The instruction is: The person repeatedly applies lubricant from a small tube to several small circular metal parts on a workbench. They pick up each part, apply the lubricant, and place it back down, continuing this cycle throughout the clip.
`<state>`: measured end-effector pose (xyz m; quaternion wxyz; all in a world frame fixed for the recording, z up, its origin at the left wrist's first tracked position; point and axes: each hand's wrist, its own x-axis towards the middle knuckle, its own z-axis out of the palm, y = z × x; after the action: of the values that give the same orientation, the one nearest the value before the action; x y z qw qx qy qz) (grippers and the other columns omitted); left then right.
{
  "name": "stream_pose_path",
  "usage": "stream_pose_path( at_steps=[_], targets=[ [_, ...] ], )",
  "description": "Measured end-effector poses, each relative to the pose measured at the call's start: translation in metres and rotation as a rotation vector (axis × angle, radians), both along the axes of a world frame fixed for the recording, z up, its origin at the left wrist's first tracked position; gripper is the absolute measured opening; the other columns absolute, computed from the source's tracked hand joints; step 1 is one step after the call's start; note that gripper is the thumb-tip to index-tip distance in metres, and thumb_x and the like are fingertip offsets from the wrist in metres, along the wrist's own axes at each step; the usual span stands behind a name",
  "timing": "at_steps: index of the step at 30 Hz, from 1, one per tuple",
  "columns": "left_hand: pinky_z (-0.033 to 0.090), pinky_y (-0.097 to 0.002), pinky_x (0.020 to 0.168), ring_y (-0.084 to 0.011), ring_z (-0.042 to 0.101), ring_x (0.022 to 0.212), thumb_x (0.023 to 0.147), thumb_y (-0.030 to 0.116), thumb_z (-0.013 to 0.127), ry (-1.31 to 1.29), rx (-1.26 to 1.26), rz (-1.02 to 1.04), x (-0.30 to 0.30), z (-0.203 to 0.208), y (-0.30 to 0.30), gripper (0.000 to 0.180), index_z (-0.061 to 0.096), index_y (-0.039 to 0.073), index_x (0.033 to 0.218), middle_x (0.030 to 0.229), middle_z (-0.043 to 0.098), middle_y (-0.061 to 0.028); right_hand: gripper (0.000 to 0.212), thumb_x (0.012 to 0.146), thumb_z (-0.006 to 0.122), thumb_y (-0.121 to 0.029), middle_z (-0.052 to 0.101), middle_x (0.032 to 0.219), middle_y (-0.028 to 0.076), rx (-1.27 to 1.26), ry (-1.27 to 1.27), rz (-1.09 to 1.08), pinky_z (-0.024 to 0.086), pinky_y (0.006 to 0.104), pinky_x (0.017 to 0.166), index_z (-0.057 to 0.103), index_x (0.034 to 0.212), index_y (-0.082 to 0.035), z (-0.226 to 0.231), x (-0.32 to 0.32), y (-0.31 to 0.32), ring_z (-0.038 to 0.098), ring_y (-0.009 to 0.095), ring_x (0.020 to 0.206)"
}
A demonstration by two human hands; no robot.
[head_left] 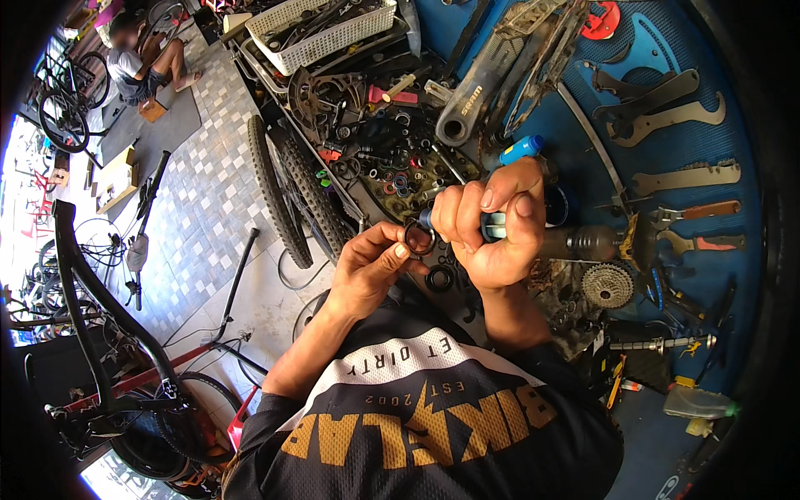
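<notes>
Nearest the camera is the person's dark jersey (433, 417) with white and yellow panels, from which both forearms rise. The left hand (367, 267) pinches a small dark metal ring (419, 237) between thumb and fingertips, so its grip is narrow and closed on the ring. Just right of that grip, the right hand (500, 225) is a closed fist around a blue-handled tool (492, 227), whose tip touches or nearly touches the ring; which, I cannot tell.

Just below both grips a black ring-shaped part (439, 277) lies on the cluttered tabletop (650, 433). Above the grips sits a shallow dark tray (400, 171) filled with small rings, bearings and washers, some red and blue. Farther above, a white slatted basket (325, 33) holds dark tools and cables. Up and right of the right grip lie a silver crank arm (475, 92) and a blue-capped tube (521, 150). To the right, a cassette sprocket (607, 285) rests on the tabletop, and flat wrenches (683, 177) hang on a blue board (667, 75). Left of the left grip, a knobby bicycle tyre (287, 196) stands against the tabletop's edge.
</notes>
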<state>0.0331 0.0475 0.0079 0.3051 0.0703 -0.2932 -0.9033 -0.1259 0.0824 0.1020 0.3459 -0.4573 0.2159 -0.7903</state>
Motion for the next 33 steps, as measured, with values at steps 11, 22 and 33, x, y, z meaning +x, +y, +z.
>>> stream_pose_path(
  at_steps=[11,22,33],
  targets=[
    [0.061,-0.0391,0.09,-0.0222,0.068,0.107,0.103,0.009,0.06,-0.018,0.01,0.01,-0.002,-0.004,0.002,0.017,0.061,0.0,0.118,0.113,0.068,-0.011,0.034,0.108,0.043,-0.033,0.042,0.065,0.006,-0.022,-0.015,0.053,0.037,0.0323,0.046,0.044,0.096,-0.001,-0.001,0.009,0.001,0.033,0.011,0.041],
    [0.062,-0.0371,0.087,-0.0188,0.068,0.099,0.101,0.008,0.064,-0.019,0.06,0.07,-0.003,-0.005,0.001,0.013,0.065,0.002,0.114,0.117,0.068,-0.0096,0.034,0.108,0.044,-0.033,0.04,0.06,0.005,-0.003,-0.09,0.118,0.034,0.0319,0.045,0.045,0.096,-0.001,-0.001,0.012,0.007,0.03,0.011,0.04],
    [0.06,-0.0371,0.086,-0.0184,0.066,0.107,0.103,0.009,0.062,-0.041,0.083,0.08,-0.002,0.0,-0.002,0.011,0.066,0.006,0.113,0.12,0.068,-0.0111,0.036,0.108,0.046,-0.036,0.039,0.054,0.004,0.068,-0.043,0.065,0.035,0.0308,0.046,0.044,0.096,-0.002,-0.004,-0.003,0.016,0.032,0.011,0.041]
  ],
)
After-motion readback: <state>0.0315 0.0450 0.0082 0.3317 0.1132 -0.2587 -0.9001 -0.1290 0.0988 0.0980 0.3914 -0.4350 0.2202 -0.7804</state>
